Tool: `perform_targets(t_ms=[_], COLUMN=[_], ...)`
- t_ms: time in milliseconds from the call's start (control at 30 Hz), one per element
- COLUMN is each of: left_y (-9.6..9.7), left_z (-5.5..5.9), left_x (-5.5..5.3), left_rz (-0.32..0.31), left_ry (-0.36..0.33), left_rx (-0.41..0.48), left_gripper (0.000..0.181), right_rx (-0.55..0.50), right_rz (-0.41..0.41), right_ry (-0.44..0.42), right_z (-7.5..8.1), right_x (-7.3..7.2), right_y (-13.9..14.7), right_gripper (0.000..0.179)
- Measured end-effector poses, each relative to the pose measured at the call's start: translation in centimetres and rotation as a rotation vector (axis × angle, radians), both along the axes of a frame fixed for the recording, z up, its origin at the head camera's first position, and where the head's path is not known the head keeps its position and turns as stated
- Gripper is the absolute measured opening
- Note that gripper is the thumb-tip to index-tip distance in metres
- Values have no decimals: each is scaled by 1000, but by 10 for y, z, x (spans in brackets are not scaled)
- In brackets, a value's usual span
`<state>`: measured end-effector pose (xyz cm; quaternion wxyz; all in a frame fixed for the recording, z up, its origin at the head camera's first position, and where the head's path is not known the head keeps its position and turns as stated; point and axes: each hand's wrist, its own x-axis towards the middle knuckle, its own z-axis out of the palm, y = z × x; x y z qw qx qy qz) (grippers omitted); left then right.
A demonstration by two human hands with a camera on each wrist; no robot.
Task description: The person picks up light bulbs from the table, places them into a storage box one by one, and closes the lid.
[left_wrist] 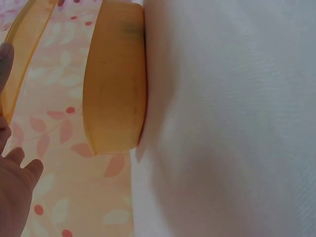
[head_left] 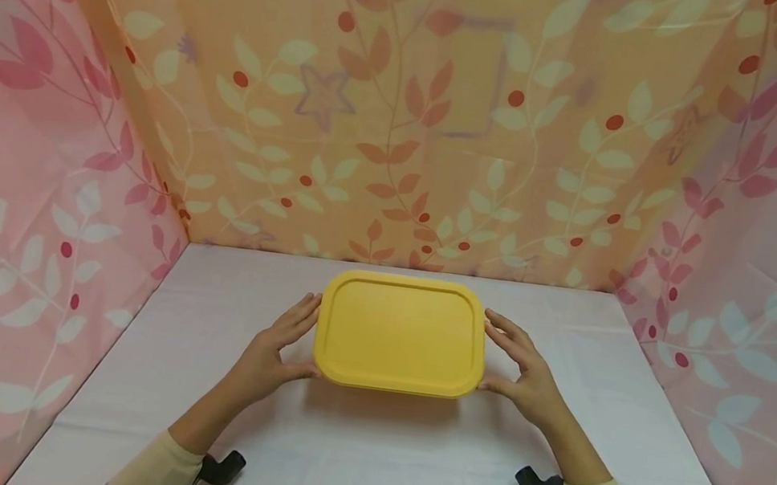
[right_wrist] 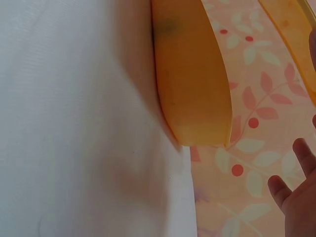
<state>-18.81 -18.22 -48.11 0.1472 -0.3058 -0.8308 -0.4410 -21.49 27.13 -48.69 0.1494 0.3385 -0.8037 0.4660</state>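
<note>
A yellow rectangular lid (head_left: 402, 337) is held level in the air by both hands, one at each short end. My left hand (head_left: 277, 346) grips its left end, thumb at the near corner and fingers along the side. At the opposite end my right hand (head_left: 522, 368) holds it the same way. Below the lid, a yellow plastic box (left_wrist: 116, 84) stands on the table, with a visible gap between the two. Through the box's wall (right_wrist: 195, 84) a dark blurred patch shows. In the head view the lid hides the box.
White cloth covers the table (head_left: 375, 467). Pink leaf-patterned curtains (head_left: 18, 173) rise at the left and right, and an orange patterned curtain (head_left: 404, 115) closes the back. Black wrist-worn mounts (head_left: 223, 466) sit on both sleeves.
</note>
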Motion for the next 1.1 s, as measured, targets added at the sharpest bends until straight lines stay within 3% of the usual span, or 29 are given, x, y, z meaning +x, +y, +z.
perform_targets(t_ms=[267,533,800,1100], left_y=[2,3,2,1], left_z=[-2,-2,-1,-1], left_x=[-4,-8,-23,-43], left_rz=[24,57,74,103], left_ry=[-16,-93,-156,-223], left_rx=[4,-32,-36,-59], left_gripper=[101,100,97,92], right_rx=[-7,65,95,143], right_rz=[71,25,-11,-45], right_ry=[41,-15,-13,-182], right_z=[-2,2,1,9], right_x=[-5,-8,-24,-42], right_y=[4,4,1,-2], right_gripper=[93,93,92,89])
